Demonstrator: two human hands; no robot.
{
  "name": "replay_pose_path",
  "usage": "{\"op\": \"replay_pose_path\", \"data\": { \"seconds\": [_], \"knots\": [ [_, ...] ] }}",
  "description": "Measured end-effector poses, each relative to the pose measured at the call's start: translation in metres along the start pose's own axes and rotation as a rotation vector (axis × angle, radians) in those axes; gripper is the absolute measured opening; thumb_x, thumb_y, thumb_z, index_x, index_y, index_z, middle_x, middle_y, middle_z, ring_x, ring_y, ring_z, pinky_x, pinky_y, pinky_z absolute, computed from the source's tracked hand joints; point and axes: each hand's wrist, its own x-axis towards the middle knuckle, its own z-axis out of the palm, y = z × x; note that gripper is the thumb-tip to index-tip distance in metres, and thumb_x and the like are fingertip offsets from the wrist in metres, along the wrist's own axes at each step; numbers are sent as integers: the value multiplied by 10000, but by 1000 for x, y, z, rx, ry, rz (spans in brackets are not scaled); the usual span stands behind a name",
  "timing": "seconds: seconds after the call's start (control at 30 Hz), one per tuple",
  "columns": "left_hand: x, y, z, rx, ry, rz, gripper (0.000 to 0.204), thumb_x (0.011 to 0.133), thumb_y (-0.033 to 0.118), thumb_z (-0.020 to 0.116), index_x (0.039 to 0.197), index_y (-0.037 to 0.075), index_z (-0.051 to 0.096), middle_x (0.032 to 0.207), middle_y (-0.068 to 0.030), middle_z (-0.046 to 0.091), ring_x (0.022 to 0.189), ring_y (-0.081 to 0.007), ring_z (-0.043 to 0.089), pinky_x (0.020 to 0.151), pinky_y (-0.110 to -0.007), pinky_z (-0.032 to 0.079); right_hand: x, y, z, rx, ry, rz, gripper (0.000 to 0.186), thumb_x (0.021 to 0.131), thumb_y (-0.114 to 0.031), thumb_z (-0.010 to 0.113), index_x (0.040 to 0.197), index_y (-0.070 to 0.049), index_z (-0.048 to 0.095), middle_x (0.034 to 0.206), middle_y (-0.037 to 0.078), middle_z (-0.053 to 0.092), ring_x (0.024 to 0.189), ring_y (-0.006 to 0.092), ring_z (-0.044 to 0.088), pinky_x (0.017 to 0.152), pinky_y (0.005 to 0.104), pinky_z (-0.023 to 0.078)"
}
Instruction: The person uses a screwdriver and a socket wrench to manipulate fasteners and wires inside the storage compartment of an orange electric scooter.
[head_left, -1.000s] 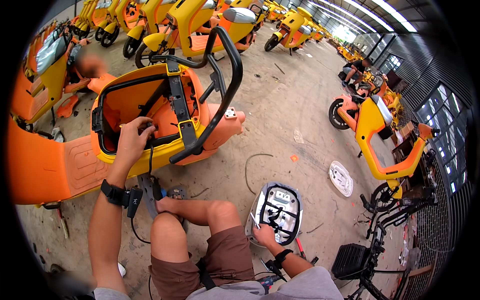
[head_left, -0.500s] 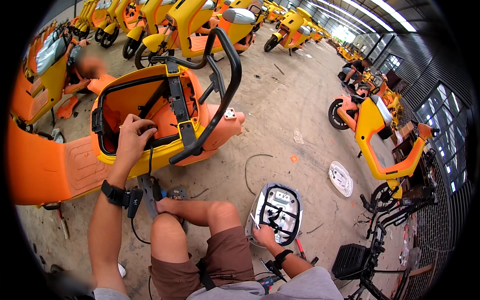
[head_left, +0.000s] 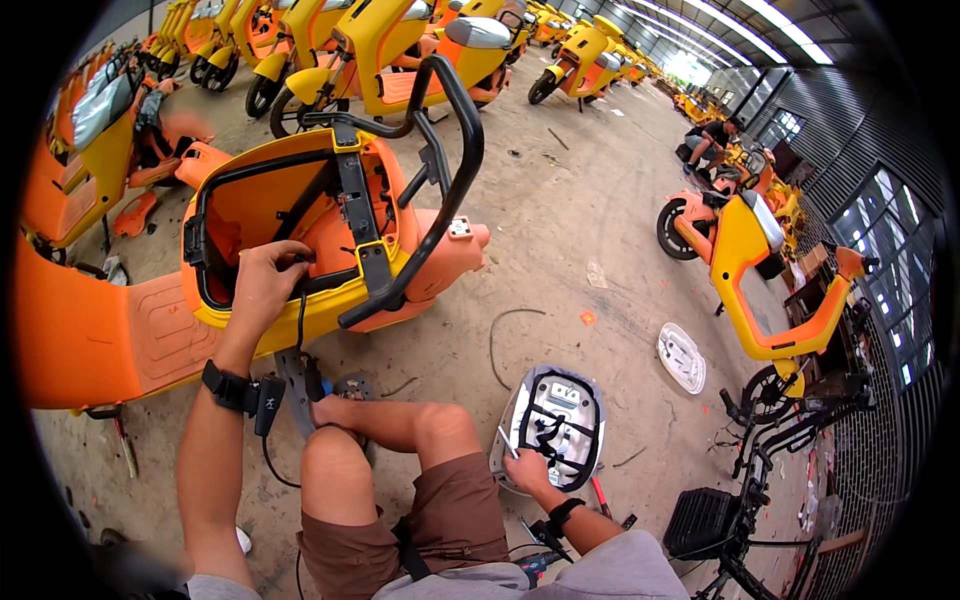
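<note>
On the left of the scene, our left hand (head_left: 264, 283) reaches over the near edge of a black-rimmed, orange-walled open compartment (head_left: 262, 195) in a yellow-and-orange plastic scooter body (head_left: 170, 325). Its fingers are bent and the thumb and index tips come close together; we cannot tell whether they pinch anything, though a thin black cable (head_left: 302, 325) hangs just below them. The scooter lies across the scene, long axis left to right, its orange foot plate on the left and a bent black metal grab rail (head_left: 472, 150) on the right. Our left hand is the nearer of the 2 to the compartment; our right hand (head_left: 533, 474) is well apart, near and to the right. It is closed around a thin pale rod (head_left: 509, 441), at the near-left edge of an upturned silver-grey oval seat shell (head_left: 572, 398) with black straps, which lies on the floor with its long axis running roughly near to far. As for writing, 1 small white square label (head_left: 460, 226) with dark marks sits on the scooter's right end, too small to read, and the black wrist device (head_left: 268, 400) on our left arm bears 1 white character.
</note>
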Motion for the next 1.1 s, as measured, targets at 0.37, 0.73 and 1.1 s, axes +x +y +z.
{"op": "replay_pose_path", "data": {
  "seconds": [0.37, 0.73, 1.1],
  "knots": [
    [1, -7, 4, 10, -5, 12, 213, 797, 37, 724, 996, -36, 711, 826, -159, 711, 752, -207, 684, 719, -302, 529, 1, 30, 14, 3, 78, -16, 330, 830, -330, 609, 865, -26, 732, 764, 238, 683, 774, 423, 678, 733, 482, 534],
    [0, -6, -3, 98, -11, 10, 195, 833, 88, 723, 975, -45, 718, 836, -182, 727, 778, -253, 721, 724, -320, 548, 9, 11, 12, -83, 8, 36, 359, 828, -343, 607, 852, -12, 745, 824, 266, 689, 843, 447, 674, 805, 510, 528],
    [-1, -2, -3, 95, 23, -50, 167, 821, 87, 710, 939, -29, 737, 824, -188, 725, 751, -290, 717, 718, -334, 545, 21, -5, 0, -103, -64, -39, 382, 817, -356, 613, 920, -14, 748, 851, 262, 697, 861, 435, 674, 818, 490, 535]
  ]
}}
